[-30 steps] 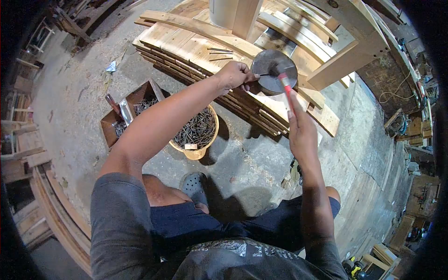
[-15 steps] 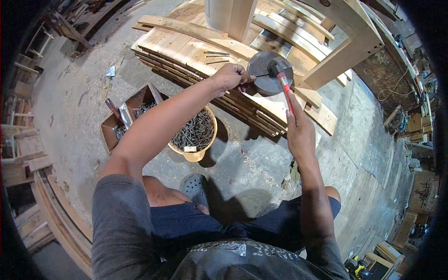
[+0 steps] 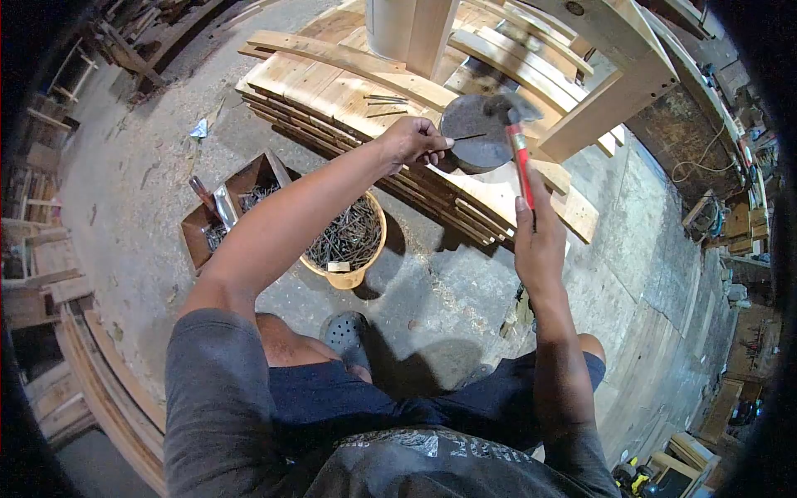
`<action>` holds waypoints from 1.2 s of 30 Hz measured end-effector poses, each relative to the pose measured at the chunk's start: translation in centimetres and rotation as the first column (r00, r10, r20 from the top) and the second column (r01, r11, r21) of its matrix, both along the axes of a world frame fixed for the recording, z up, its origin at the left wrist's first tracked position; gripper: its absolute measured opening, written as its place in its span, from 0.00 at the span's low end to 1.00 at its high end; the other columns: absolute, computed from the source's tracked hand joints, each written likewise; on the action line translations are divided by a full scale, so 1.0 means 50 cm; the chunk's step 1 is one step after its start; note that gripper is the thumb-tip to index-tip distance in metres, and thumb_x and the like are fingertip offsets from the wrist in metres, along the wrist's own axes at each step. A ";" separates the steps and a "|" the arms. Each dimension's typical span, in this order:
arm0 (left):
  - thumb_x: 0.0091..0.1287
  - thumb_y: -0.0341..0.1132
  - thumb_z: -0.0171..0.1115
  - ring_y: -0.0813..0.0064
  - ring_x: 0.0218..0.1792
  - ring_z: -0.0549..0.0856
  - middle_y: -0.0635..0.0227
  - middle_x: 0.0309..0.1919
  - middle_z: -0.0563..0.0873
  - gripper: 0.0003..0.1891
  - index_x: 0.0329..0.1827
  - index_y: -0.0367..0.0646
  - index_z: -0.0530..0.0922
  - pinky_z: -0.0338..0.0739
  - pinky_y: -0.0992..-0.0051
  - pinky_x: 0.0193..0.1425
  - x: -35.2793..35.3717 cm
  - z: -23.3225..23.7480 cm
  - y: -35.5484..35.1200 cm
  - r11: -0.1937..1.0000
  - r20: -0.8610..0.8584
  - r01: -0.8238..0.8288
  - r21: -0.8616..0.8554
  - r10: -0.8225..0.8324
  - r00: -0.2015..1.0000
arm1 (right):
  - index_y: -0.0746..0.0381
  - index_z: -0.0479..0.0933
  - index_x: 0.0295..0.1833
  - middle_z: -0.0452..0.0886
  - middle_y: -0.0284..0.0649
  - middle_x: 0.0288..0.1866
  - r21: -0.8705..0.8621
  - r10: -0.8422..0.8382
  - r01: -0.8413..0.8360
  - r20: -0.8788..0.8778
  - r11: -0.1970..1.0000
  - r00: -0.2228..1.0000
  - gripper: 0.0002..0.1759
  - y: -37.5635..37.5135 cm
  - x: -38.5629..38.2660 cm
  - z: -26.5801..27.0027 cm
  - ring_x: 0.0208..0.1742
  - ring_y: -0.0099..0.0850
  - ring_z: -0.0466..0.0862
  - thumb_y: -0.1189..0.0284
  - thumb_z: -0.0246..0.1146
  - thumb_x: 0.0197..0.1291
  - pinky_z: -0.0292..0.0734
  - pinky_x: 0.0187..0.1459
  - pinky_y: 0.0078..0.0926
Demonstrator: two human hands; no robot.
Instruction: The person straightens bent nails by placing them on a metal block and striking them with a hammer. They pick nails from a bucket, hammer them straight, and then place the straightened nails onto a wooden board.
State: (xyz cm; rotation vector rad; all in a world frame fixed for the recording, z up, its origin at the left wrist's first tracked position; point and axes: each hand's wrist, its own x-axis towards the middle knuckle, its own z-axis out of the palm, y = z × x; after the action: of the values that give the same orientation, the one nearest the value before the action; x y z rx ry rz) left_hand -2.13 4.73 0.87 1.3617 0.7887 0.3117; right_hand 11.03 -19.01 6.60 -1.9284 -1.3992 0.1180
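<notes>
Your left hand (image 3: 413, 141) had its fingers (image 3: 440, 143) pinched shut on the end of a nail (image 3: 470, 136). The nail lay flat across the round steel block (image 3: 481, 153) at 3 o'clock from that hand. The block sat on the stack of planks (image 3: 324, 79). Your right hand (image 3: 540, 242) was wrapped tight around the red handle of a hammer (image 3: 522, 170). Its blurred head hung over the block's 1 o'clock edge; whether it touched the block could not be told. A few loose nails (image 3: 383, 103) lay on the planks at 11 o'clock from your left hand. At its 7 o'clock, on the floor, stood a bucket of nails (image 3: 347, 274), with a wooden box (image 3: 193, 236) just beside it at 9 o'clock.
</notes>
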 end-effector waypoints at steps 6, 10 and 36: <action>0.60 0.35 0.72 0.80 0.22 0.81 0.67 0.23 0.83 0.11 0.29 0.42 0.77 0.72 0.80 0.25 -0.004 -0.005 0.000 0.999 0.057 0.030 0.028 -0.032 0.998 | 0.49 0.63 0.73 0.80 0.51 0.46 0.275 0.080 -0.100 0.082 0.956 0.993 0.26 -0.003 -0.014 -0.009 0.42 0.47 0.82 0.73 0.53 0.71 0.76 0.46 0.41; 0.63 0.34 0.70 0.82 0.23 0.78 0.71 0.24 0.82 0.10 0.29 0.42 0.78 0.70 0.80 0.26 0.005 -0.001 -0.002 0.999 -0.033 -0.002 0.041 0.004 0.999 | 0.49 0.63 0.73 0.80 0.51 0.42 -0.253 0.052 -0.053 -0.009 0.966 0.999 0.25 0.002 -0.004 -0.023 0.41 0.49 0.81 0.71 0.51 0.71 0.75 0.43 0.43; 0.66 0.44 0.64 0.62 0.21 0.76 0.60 0.19 0.75 0.14 0.43 0.44 0.75 0.71 0.64 0.27 -0.241 -0.027 0.088 0.193 0.007 -0.097 0.976 0.421 0.907 | 0.45 0.59 0.75 0.77 0.53 0.61 -0.056 -0.042 0.036 -0.109 0.998 0.993 0.27 0.036 0.051 -0.142 0.56 0.54 0.80 0.61 0.51 0.73 0.75 0.53 0.42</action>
State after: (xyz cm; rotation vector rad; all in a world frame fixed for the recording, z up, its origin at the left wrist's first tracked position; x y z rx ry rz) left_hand -14.16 9.12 -0.48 2.5290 1.1313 1.0734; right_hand 13.58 -17.23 -0.52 -1.9612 -1.2977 0.2418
